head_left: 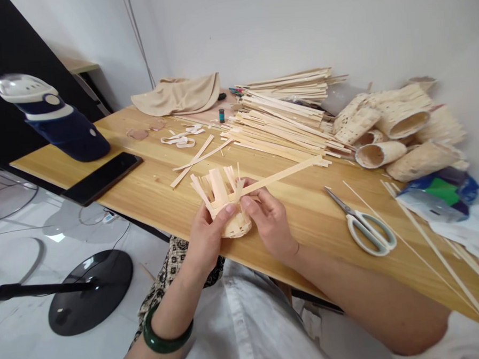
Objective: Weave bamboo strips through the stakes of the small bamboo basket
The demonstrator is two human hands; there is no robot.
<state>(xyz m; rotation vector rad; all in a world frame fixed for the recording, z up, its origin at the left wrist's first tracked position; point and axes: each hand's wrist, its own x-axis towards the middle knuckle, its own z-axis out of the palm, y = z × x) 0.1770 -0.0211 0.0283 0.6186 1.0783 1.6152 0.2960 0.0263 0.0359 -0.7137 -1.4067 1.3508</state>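
Above a wooden table (306,219), left hand (207,236) and right hand (270,218) both clamp a woven basket (237,226).

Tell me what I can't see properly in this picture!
- Inside of the basket: head view, hidden by its own wall and upright strips.
- Most fingertips of the left grip: head view, hidden behind the basket.
- Any writing on the spool: head view, too small to read.
- Far end of the black pole: head view, cut off by the left edge.
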